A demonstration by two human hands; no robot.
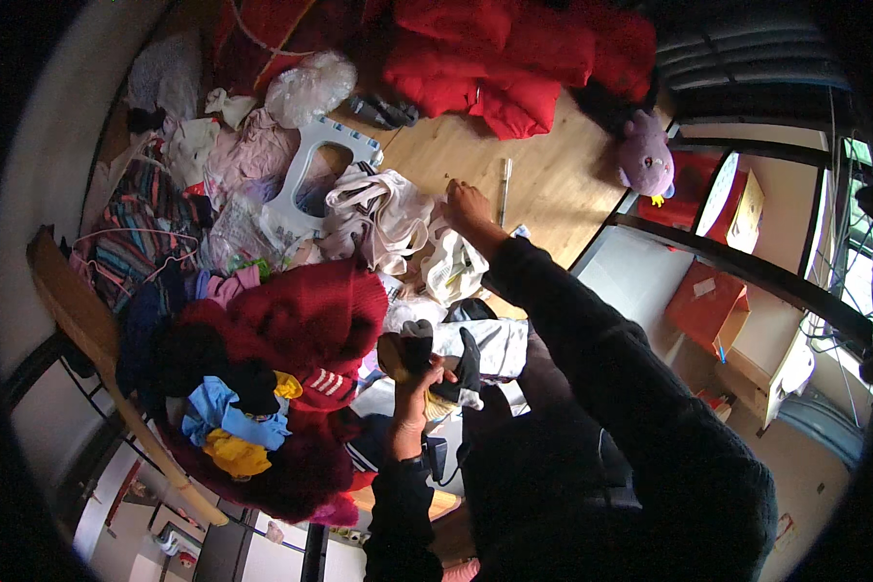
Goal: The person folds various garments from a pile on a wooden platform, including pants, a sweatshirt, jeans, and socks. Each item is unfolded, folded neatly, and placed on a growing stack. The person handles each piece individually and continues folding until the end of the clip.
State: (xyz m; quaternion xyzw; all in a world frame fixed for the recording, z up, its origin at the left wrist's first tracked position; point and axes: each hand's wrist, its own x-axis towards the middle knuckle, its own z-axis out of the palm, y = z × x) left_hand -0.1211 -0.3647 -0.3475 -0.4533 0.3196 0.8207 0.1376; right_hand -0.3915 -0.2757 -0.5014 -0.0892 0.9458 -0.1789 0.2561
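Note:
My left hand [413, 411] is closed around a bunch of dark and striped socks [444, 364], low in the middle of the view. My right hand [468, 209] reaches out over the pile, beside a white garment with straps [385, 218]; the fingers are curled, and whether they hold anything is not clear. Below it lies a cream-white cloth [455, 269]. Left of my left hand are a dark red knitted garment [313, 313], a light blue cloth [225, 415] and a yellow cloth [236, 454]. A light blue plastic stool [291, 185] lies among the clothes.
Red puffy clothing [495, 65] lies on the wooden floor [545, 160] at the top, with a pen-like stick [505, 190] nearer. A purple plush toy [647, 156] is by the black-framed shelf [742, 269] at right. A striped garment [145, 225] and pink hanger [138, 231] lie left.

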